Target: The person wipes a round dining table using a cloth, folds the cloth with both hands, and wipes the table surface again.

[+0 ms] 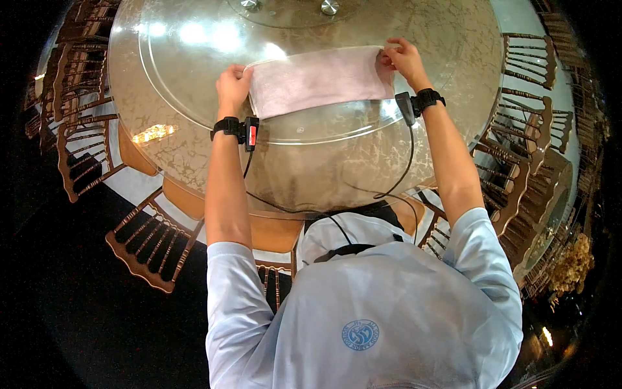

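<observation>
A pale pink cloth (317, 83), folded into a long rectangle, is stretched out sideways over the glass turntable (285, 133). At its upper left corner my left hand (233, 84) pinches the edge between thumb and fingers. My right hand (404, 59) grips the upper right corner, its fingertips partly behind the fabric. The cloth hangs fairly flat between both hands; whether its lower edge touches the glass I cannot tell.
Beneath the turntable is a round marbled table (311, 175). Wooden chairs (162, 240) with spindle backs surround it. Black wrist straps (227, 126) carry small devices with cables (411, 155) trailing toward my body. Two metal knobs (330, 7) sit at the far centre.
</observation>
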A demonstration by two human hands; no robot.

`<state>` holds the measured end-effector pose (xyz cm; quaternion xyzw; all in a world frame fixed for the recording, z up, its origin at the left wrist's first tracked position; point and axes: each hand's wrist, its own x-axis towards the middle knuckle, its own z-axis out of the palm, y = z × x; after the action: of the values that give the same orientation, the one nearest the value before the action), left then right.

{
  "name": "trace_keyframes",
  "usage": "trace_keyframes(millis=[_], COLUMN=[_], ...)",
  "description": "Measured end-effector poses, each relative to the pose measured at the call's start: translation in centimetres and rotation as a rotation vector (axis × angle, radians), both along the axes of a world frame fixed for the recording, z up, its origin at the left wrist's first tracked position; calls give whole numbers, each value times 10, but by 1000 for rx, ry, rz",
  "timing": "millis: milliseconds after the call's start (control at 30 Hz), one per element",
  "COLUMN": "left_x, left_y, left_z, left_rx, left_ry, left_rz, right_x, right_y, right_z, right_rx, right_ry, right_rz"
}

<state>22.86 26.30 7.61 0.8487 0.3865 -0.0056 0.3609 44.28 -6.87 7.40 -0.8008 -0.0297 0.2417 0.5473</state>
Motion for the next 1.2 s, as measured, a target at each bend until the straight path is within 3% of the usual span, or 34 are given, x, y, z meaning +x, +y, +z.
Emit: trace_keyframes(millis=[33, 100, 167, 200, 233, 267, 300, 400, 800, 1000, 1200], left_x=[-1, -5, -10, -13, -17, -24, -35, -59, -55, -62, -136], left_y=[-2, -10, -29, -43, -60, -71, -78, -88, -66, -68, -97], left_z=[1, 6, 18, 25, 33, 39, 38, 22, -4, 10, 23], left_rx=[82, 164, 570, 570, 445, 315, 315, 328, 679, 630, 368], left_ry=[-28, -56, -291, -290, -200, -106, -102, -192, -242, -177, -147], left_rz=[20, 39, -43, -44, -246, -444, -441, -633, -550, -573, -752], right_x=[0, -2, -32, -51, -65, -80, -90, -107, -85, -100, -157], right_y=[-2, -4, 8, 9, 5, 0, -3, -15, -13, -28, -76], right_z=[-8, -25, 7, 23, 28, 33, 36, 25, 5, 6, 18], right_rx=[0, -218, -294, -371, -370, -410, -446, -542, -622, -620, -565], right_ry=[1, -401, -526, -649, -647, -726, -803, -981, -1063, -1035, -918], right_rz=[0, 72, 199, 328, 329, 492, 658, 695, 614, 609, 718])
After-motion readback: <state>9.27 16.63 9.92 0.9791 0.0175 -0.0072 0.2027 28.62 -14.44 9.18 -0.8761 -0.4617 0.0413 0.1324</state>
